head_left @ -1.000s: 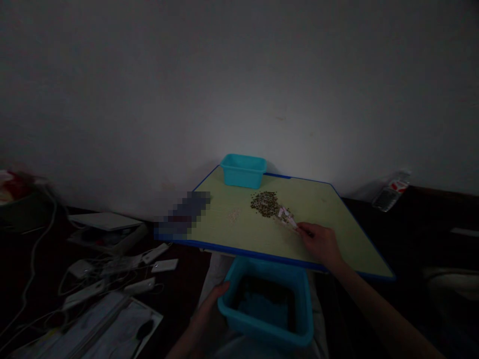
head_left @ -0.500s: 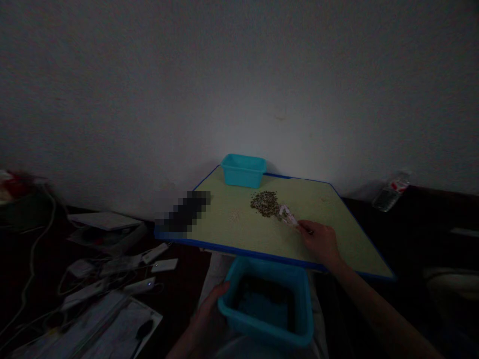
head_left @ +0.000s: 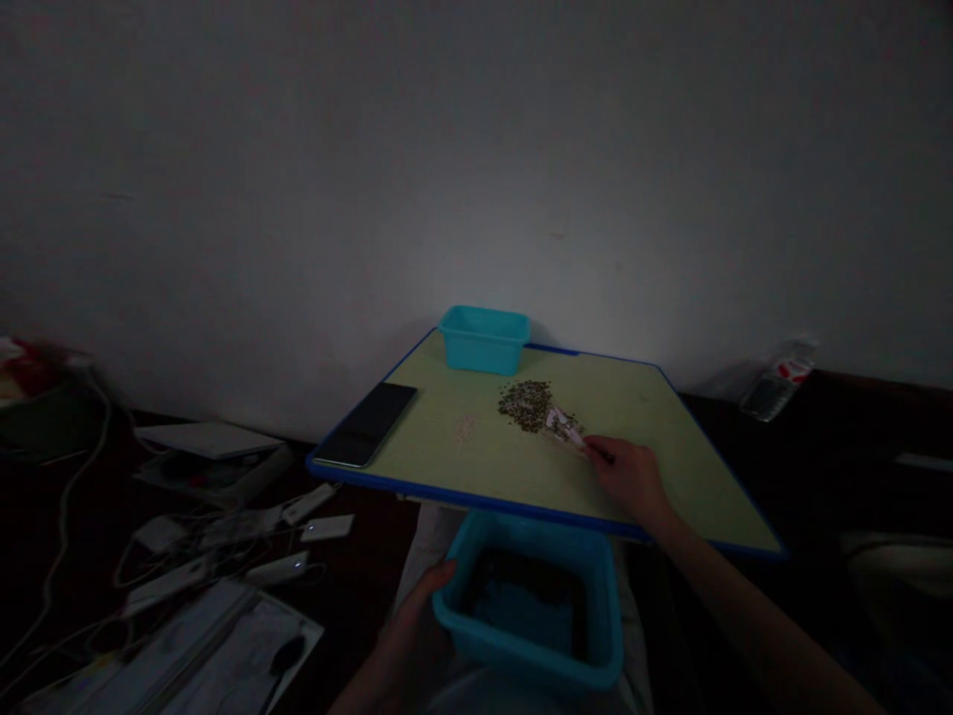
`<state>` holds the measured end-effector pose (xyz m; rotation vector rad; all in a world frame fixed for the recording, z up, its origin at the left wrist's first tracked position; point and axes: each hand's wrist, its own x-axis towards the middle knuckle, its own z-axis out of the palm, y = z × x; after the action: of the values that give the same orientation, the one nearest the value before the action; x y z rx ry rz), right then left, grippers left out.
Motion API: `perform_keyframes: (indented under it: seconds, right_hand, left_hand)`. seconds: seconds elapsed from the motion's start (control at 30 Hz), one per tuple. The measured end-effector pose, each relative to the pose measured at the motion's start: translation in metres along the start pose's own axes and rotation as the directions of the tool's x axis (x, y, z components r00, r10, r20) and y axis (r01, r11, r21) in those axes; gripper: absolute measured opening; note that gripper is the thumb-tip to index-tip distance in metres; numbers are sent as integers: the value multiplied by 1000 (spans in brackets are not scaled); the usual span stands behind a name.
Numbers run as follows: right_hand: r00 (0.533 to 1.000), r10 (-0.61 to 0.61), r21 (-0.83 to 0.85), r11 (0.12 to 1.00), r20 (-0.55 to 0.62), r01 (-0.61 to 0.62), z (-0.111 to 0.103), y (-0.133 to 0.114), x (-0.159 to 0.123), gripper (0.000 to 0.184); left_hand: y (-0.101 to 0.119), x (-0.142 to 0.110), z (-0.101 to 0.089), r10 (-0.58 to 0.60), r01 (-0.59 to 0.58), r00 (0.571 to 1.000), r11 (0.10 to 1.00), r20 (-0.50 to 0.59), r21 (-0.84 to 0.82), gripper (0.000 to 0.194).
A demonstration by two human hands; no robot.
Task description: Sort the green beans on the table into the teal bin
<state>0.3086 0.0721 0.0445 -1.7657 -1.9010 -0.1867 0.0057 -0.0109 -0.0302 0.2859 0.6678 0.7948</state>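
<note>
My right hand [head_left: 629,479] pinches a pale, partly see-through flat piece [head_left: 564,428] with pinkish-white marks; its exact kind is unclear. The piece's far end touches the right edge of a pile of small brown grains [head_left: 527,402] on the table. Down on my lap sits a blue plastic basin [head_left: 607,621] with a dark layer in the bottom. My left hand [head_left: 421,616] grips its left rim, thumb on top and the other fingers mostly hidden.
The yellowish table [head_left: 506,472] has a blue edge. A second blue basin [head_left: 485,343] stands at its back, a black tablet or phone [head_left: 368,425] lies left, and small pale grains [head_left: 465,429] lie mid-table. Power strips [head_left: 279,569] with cables lie at left; a bottle [head_left: 778,382] leans at right.
My right hand has shifted slightly left with the pale piece, which now lies closer against the brown pile. My left hand and the basin have stayed put.
</note>
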Motion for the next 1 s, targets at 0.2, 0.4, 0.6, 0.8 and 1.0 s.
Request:
perform_keyframes:
  seconds: [0.2,0.4,0.6,0.8,1.0]
  right_hand:
    - [999,-14,33,999,50,12,3,-12,3,29]
    - [1000,0,135,991,11,-2,2,-16,3,29]
    - [969,147,350,913,198,-210,-41,26,-8,31]
    - [848,186,503,735,497,-456,-65,59,-15,40]
    - [812,141,401,814,566,-421,-53,40,-2,29]
  left_hand:
    - [-3,8,-12,25,-24,999,1000,-20,15,42]
    - [-2,3,-3,19,-19,1000,999,1,-28,38]
    - [1,-2,3,30,-30,999,1000,-40,2,36]
    - [5,0,2,21,-22,999,1000,-27,-9,42]
    - [8,0,-5,-20,19,996,1000,-82,-15,51]
